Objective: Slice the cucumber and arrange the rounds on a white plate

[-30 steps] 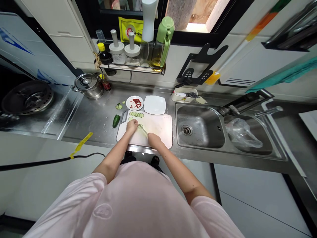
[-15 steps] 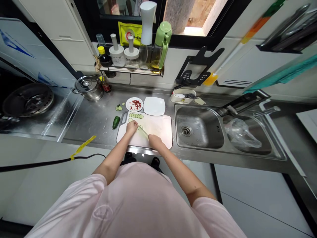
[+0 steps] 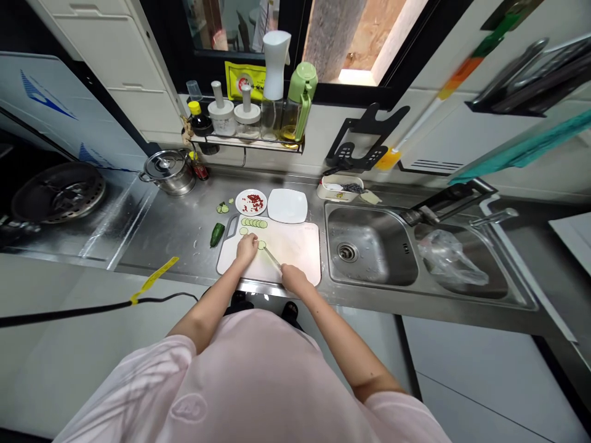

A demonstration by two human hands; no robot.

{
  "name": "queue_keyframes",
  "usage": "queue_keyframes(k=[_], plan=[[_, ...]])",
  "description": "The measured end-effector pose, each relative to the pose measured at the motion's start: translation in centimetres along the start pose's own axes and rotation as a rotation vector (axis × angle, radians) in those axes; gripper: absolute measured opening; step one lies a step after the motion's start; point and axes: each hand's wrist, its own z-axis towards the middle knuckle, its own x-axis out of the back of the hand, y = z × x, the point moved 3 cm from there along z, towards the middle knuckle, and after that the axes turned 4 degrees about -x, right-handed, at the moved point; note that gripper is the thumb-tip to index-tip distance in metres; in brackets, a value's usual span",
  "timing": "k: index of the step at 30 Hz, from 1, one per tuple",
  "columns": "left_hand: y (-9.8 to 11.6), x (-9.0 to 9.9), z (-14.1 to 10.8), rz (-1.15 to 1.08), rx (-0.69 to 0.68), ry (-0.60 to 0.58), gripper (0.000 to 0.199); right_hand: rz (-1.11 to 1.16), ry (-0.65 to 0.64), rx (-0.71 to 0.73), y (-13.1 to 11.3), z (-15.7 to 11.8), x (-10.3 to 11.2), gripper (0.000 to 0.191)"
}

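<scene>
My right hand [image 3: 295, 279] is closed round the handle of a small knife [image 3: 272, 258], whose blade points up and left over the white cutting board [image 3: 300, 246]. The blade's tip is at a single pale cucumber slice [image 3: 261, 245]. Beside that slice, my left hand [image 3: 247, 248] rests on the board with its fingers curled together; whatever they hold is hidden. Behind it lies a row of overlapping cucumber slices [image 3: 254, 223], with another loose slice [image 3: 244, 231] nearby. A dark green cucumber piece [image 3: 217, 234] lies on the counter left of the board.
Behind the board stand a plate of chopped red pieces [image 3: 244, 207] and a white square plate [image 3: 287, 205]. Cucumber scraps [image 3: 222, 208] lie left of them. A steel sink [image 3: 369, 246] is on the right, a lidded pot [image 3: 168, 173] at back left. Bottles line a wall shelf [image 3: 249, 143].
The head view has tilted up a little, so everything sits lower. My right hand and the knife have drawn slightly to the right. My left hand stays beside the single slice.
</scene>
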Motion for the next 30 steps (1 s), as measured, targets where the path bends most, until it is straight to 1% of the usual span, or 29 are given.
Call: queue_keyframes(k=[3, 6, 12, 18, 23, 27, 30], plan=[[0.7, -0.2, -1.1, 0.04, -0.082, 0.018, 0.03, 0.003, 0.049, 0.021, 0.4, -0.2, -0.7, 0.023], [1.1, -0.3, -1.9, 0.076, -0.141, 0.028, 0.031, 0.013, 0.08, 0.036, 0.7, -0.2, -1.5, 0.022], [1.4, -0.4, -1.9, 0.1, -0.133, 0.015, 0.026, 0.051, 0.12, 0.02, 1.4, -0.3, -2.2, 0.022], [1.6, 0.0, -1.1, 0.072, -0.073, -0.001, 0.02, 0.126, 0.168, -0.029, 2.8, -0.7, -2.8, 0.022], [1.5, 0.4, -0.4, -0.014, 0.022, -0.014, 0.011, 0.151, 0.211, -0.08, 3.8, -0.9, -2.9, 0.021], [0.7, 0.8, 0.0, -0.126, 0.102, -0.001, 0.007, 0.161, 0.244, -0.104, 4.2, -1.0, -2.5, 0.021], [-0.4, 1.3, 0.3, -0.174, 0.172, 0.037, 0.009, 0.166, 0.271, -0.119, 4.4, -1.0, -2.2, 0.021]])
